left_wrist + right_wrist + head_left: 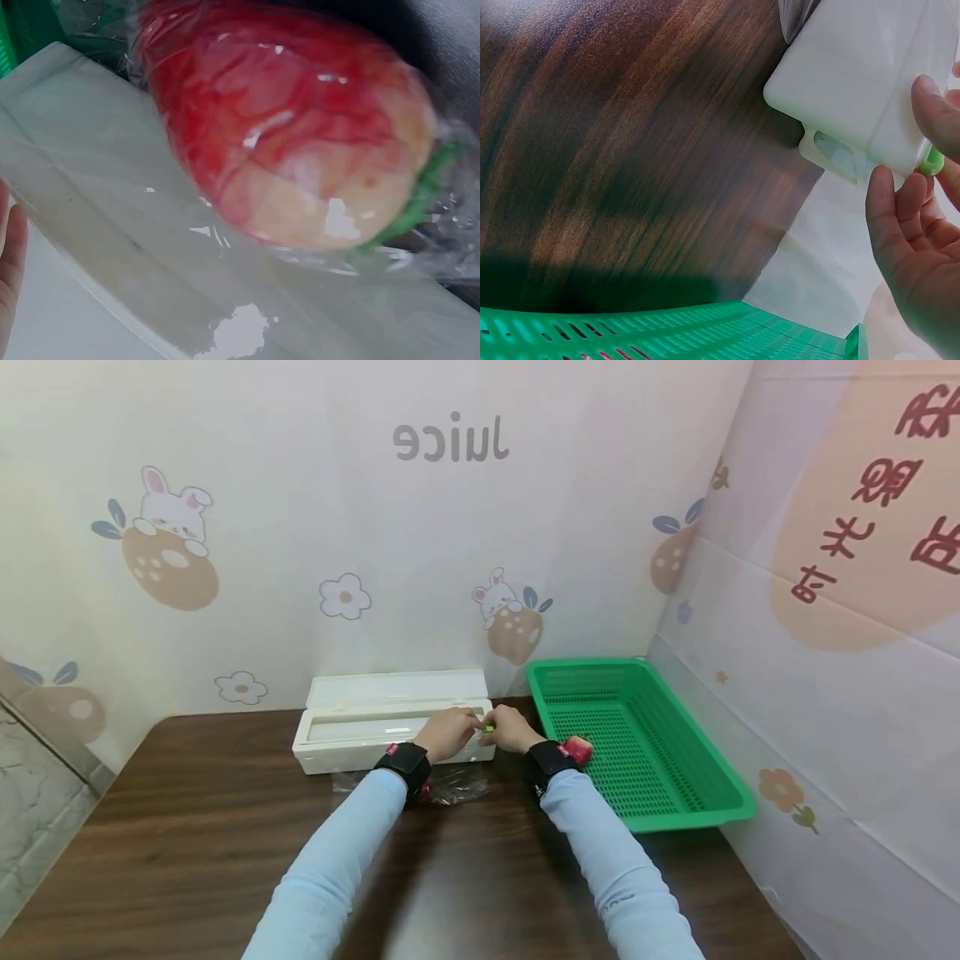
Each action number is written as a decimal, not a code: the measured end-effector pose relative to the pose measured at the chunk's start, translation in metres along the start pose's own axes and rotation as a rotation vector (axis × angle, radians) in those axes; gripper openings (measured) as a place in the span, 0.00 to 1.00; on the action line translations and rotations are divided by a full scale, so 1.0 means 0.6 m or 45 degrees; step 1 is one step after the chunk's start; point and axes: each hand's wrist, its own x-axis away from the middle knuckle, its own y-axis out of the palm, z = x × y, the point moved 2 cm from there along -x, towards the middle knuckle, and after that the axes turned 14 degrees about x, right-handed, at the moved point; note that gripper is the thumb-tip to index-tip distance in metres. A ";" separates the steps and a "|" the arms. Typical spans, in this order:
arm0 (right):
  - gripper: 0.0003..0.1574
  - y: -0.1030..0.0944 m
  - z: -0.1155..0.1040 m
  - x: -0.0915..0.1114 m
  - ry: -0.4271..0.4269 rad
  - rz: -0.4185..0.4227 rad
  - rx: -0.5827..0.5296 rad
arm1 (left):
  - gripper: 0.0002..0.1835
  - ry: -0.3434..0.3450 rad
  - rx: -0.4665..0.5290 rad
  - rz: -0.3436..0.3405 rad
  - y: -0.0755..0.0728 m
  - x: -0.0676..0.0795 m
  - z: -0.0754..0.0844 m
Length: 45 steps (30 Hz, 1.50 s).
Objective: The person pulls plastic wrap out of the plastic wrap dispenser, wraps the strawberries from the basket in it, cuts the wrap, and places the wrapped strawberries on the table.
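Note:
A long white cling film box (393, 752) stands on the table with its lid (397, 687) raised. At its right end my right hand (512, 728) pinches a small green slider (931, 160) between thumb and fingers. My left hand (450, 732) lies over the box's front rim, fingertips close to the slider; what they hold I cannot tell. Clear film (461, 787) hangs down in front of the box. In the left wrist view, this film wraps a red and cream strawberry-like fruit (285, 127) with a green leaf (420, 199). My left wrist mostly hides that fruit in the head view.
Right of the box stands a green slotted basket (637, 743). Another red fruit (578, 749) lies inside, at its left side, partly behind my right wrist. The dark wooden table (187, 827) meets a printed cloth wall (420, 568) at the back and right.

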 end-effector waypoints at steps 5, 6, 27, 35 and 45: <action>0.11 -0.002 0.000 0.002 0.034 -0.019 -0.011 | 0.12 0.024 0.026 0.025 0.007 -0.005 -0.003; 0.10 -0.002 0.001 0.002 0.031 -0.019 -0.015 | 0.12 0.037 0.026 0.032 0.009 -0.006 -0.004; 0.09 0.001 0.000 0.001 0.038 0.032 -0.059 | 0.06 0.131 -0.030 0.136 0.015 -0.019 0.002; 0.09 0.007 0.001 -0.004 0.039 0.035 -0.027 | 0.07 0.122 -0.023 0.172 0.026 -0.019 -0.006; 0.06 0.003 0.002 -0.002 0.070 0.042 -0.012 | 0.07 0.117 0.013 0.230 0.033 -0.023 -0.011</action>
